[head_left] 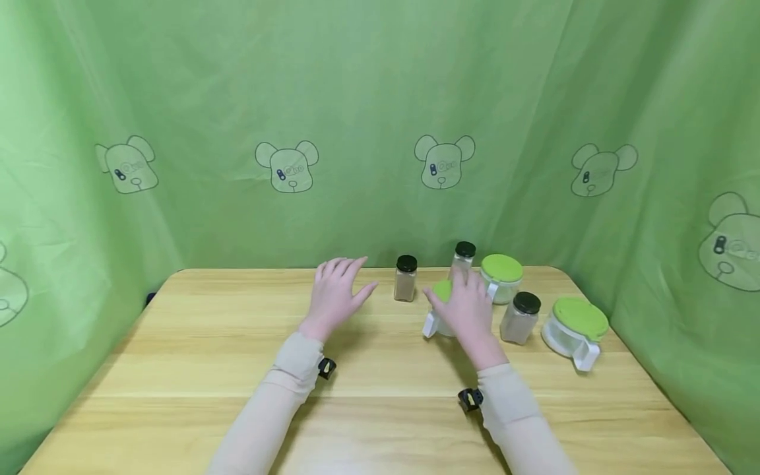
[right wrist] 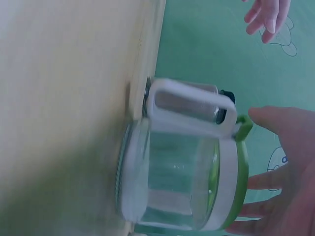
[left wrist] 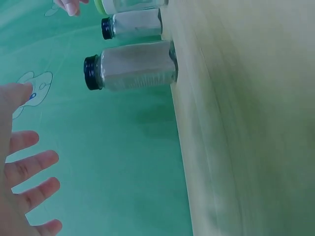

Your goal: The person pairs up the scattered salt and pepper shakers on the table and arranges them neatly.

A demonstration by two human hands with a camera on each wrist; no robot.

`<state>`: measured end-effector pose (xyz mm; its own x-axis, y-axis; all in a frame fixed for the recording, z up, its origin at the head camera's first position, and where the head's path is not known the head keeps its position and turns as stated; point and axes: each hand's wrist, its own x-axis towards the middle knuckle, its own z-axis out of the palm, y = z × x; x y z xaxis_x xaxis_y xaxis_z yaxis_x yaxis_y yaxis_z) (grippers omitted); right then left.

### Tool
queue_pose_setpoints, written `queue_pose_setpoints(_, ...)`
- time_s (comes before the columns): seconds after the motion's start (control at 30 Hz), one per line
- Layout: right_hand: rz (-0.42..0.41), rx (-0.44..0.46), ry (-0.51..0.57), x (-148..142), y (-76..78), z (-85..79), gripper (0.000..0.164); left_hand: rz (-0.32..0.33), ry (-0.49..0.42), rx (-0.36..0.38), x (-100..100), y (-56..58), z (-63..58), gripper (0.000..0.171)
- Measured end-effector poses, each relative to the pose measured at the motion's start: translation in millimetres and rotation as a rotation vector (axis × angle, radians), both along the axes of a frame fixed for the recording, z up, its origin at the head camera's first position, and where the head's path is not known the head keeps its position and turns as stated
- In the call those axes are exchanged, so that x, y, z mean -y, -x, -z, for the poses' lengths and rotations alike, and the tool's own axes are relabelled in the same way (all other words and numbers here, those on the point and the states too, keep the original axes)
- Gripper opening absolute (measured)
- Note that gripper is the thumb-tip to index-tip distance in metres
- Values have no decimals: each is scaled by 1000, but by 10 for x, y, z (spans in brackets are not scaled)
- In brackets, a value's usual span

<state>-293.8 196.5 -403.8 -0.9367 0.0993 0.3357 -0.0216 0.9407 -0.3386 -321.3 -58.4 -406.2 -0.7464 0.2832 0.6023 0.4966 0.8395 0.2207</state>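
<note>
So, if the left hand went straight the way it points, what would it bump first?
Probably the green curtain; the nearest black-capped jar stands right of the left hand, though depth is unclear.

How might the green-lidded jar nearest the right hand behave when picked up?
The jar likely stays stiff, as its clear walls look rigid. Its broad base should resist tipping. Its smooth sides may feel slippery, though the white handle might help.

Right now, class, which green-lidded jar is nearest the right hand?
The leftmost jar, under the right hand; the rear jar and rightmost jar stand farther right, no hand above.
</note>
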Motion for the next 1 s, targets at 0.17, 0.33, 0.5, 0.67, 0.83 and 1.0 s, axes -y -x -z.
queue_pose_setpoints(0.17,-22,112,-21,-53,42,-38,95,18,-6,19,-112,130,37,60)
queue_pose_setpoints(0.33,-38,224,-27,-58,43,-69,101,39,-28,77,-228,260,76,62)
queue_pose_setpoints(0.5,-45,267,-34,-58,42,-94,102,64,-95,190,-340,406,120,66)
queue_pose_setpoints(0.67,-47,287,-26,-64,39,-124,105,102,-169,276,-438,540,190,72)
queue_pose_setpoints(0.83,-43,318,-22,-71,21,-123,107,119,-177,354,-516,611,249,80)
queue_pose_setpoints(1.0,-47,322,-7,-78,5,-113,108,123,-165,391,-574,661,278,85)
